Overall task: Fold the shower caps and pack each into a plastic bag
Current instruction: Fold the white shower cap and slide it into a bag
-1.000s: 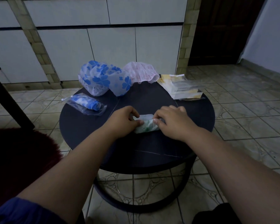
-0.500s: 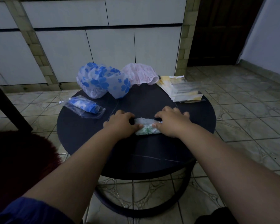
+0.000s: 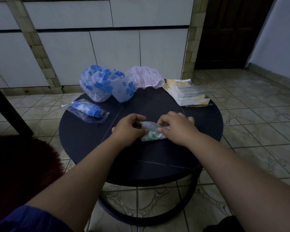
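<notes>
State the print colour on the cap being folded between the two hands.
Green print on pale translucent plastic, on the folded cap; seen in the head view.

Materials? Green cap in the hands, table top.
Green cap: thin, translucent plastic film by the look; it creases softly, green print showing through. Table top: dark, matte, with pale vein lines, perhaps stone or a laminate imitation; can't tell.
</notes>
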